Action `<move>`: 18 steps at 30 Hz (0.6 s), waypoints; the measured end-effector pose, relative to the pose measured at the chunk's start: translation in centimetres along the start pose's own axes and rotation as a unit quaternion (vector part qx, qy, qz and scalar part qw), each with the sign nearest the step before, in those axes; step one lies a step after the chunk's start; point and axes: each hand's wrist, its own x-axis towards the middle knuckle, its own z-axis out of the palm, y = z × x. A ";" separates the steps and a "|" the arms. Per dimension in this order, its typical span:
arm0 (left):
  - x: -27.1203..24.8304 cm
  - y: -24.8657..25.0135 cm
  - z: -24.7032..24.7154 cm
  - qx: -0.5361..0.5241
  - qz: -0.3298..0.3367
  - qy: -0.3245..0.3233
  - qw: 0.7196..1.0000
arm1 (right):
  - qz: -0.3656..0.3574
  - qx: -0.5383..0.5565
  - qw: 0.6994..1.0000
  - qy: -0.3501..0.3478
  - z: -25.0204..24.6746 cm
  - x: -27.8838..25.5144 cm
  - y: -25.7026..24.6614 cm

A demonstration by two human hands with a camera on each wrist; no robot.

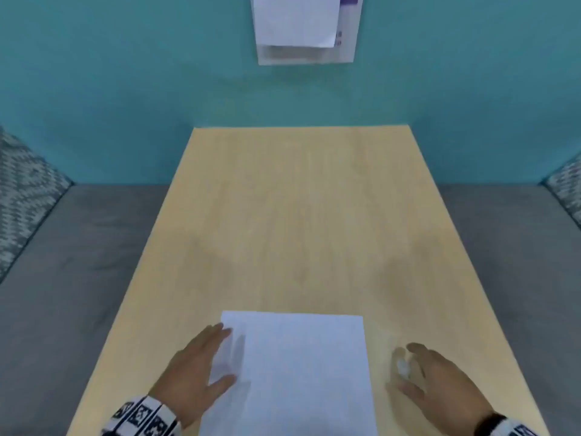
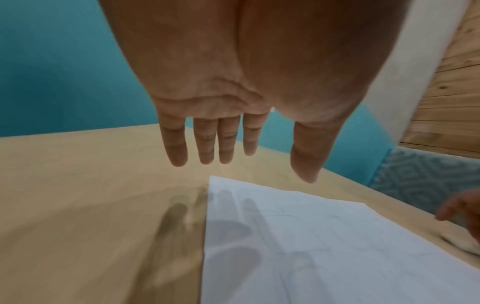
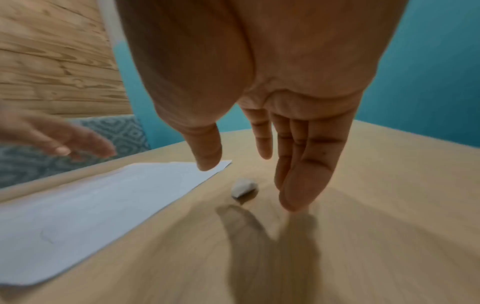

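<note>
A white sheet of paper [image 1: 298,372] lies flat on the light wooden table [image 1: 298,215], at its near edge. My left hand [image 1: 228,354] hovers over the sheet's left edge with straight, spread fingers; in the left wrist view the left hand [image 2: 254,162] casts a shadow on the paper [image 2: 324,246] and does not touch it. A small white lump, perhaps an eraser [image 1: 403,368], sits on the table just right of the sheet. My right hand [image 1: 412,369] is open just above it, thumb and fingers on either side. In the right wrist view the eraser [image 3: 244,188] lies free below the right hand [image 3: 249,179].
A teal wall [image 1: 125,73] rises behind the table, with white papers [image 1: 295,23] fixed to it at top centre. Grey seat cushions [image 1: 63,278] flank the table on both sides. Patterned pillows [image 1: 25,196] stand at the far left and right.
</note>
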 end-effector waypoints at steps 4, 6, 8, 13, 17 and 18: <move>3.3 -0.5 0.5 0.135 0.027 -0.015 0.990 | 0.054 0.032 0.998 0.003 1.3 2.5 -0.7; 3.8 -1.2 0.9 0.180 0.024 -0.055 0.982 | 0.067 0.037 0.997 0.011 2.1 3.0 -0.7; 3.9 -1.9 1.1 0.226 0.019 -0.084 0.970 | 0.074 0.041 0.995 0.060 2.9 3.0 0.0; 3.1 -2.1 2.3 0.256 0.015 -0.063 0.964 | -0.025 -0.057 0.991 0.115 5.3 4.8 7.4; 2.6 -0.9 3.5 0.273 0.012 -0.037 0.961 | -0.127 0.051 0.979 0.154 -1.1 3.1 -4.9; 2.5 -0.5 3.7 0.271 0.010 -0.042 0.962 | -0.168 0.063 0.973 0.148 -2.6 2.3 -8.0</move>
